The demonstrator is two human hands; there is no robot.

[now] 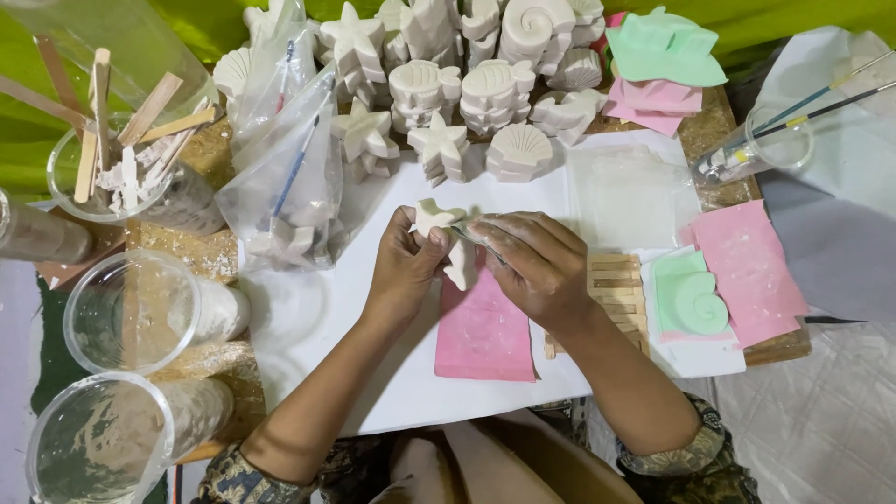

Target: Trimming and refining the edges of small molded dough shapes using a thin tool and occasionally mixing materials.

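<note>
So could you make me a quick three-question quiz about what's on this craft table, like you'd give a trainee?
1. True or false: the left hand holds a white plaster starfish.
2. What lies on the white sheet right under the hands? A) pink mould B) blue sponge C) metal tray
3. What stands in the cup at the far left?

Key:
1. True; the right hand works on it too.
2. A, the pink mould.
3. Wooden sticks.

Two hands (408,266); three clear cups (131,313); two paintbrushes (821,98).
</note>
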